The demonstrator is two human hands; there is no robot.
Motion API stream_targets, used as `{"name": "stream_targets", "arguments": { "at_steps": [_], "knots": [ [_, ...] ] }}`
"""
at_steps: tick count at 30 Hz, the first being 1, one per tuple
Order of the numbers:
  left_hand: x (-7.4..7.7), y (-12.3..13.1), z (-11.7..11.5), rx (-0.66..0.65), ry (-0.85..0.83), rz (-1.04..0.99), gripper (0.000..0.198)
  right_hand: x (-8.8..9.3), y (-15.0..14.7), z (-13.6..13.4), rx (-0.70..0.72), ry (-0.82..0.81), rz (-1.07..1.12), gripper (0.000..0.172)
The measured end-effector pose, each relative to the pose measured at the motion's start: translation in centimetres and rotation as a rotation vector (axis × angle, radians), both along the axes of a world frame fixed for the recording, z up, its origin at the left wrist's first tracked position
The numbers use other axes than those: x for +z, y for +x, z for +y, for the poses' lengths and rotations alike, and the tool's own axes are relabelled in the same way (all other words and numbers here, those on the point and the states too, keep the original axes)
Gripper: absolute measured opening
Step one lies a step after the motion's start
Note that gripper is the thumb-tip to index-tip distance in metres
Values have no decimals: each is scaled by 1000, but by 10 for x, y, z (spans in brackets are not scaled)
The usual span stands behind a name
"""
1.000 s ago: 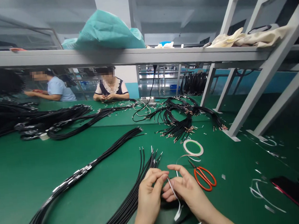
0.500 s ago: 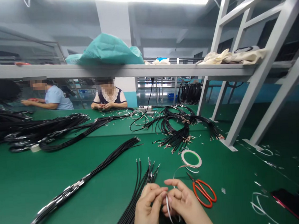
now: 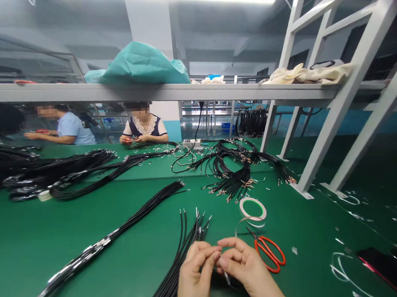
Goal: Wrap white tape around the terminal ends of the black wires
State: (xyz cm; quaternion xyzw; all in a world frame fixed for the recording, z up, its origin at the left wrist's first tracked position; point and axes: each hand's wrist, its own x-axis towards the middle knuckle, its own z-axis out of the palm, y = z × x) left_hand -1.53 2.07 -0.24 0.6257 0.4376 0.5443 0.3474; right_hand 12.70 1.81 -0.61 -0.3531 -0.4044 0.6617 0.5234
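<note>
Well, a tight pinch on a white strip point(image 3: 227, 278)

My left hand point(image 3: 197, 274) and my right hand point(image 3: 246, 264) are both closed and curled toward each other at the bottom of the view, their fingertips almost meeting. The strip sits between them, and only a sliver shows below my fingers. I think both hands are pinching it, though my fingers hide too much of it to be sure.

A bundle of black wires point(image 3: 176, 262) runs just beside my left hand, its metal-tipped ends fanning up and away from me across the green mat point(image 3: 55, 224). Just right of my right hand lie red-handled scissors point(image 3: 269, 254), their blades pointing up and to the left. Beyond them is a roll of tape point(image 3: 252, 209), white with a green ring, with a thin curl of tape point(image 3: 239, 224) beside it.

Off to the left, a second wire bundle point(image 3: 100, 244) sweeps across the mat in a long curve. Farther ahead sits a tangled heap of tipped wires point(image 3: 232, 178). Two co-workers point(image 3: 143, 127) sit across the bench, their hands down at the mat, under a grey shelf point(image 3: 148, 92) holding a teal bag point(image 3: 139, 64).
</note>
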Motion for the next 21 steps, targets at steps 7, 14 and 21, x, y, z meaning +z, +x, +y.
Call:
{"name": "stream_targets", "arguments": {
  "at_steps": [7,14,21],
  "knots": [
    [2,1,-1,-5,-46,-33,18,2,0,-4,20,-103,47,39],
    [6,4,-3,11,-57,-78,15,4,3,-8,53,-103,43,35],
    [4,2,-4,-4,-52,-51,15,8,3,-8,65,-1,-14,38]
  ]
}}
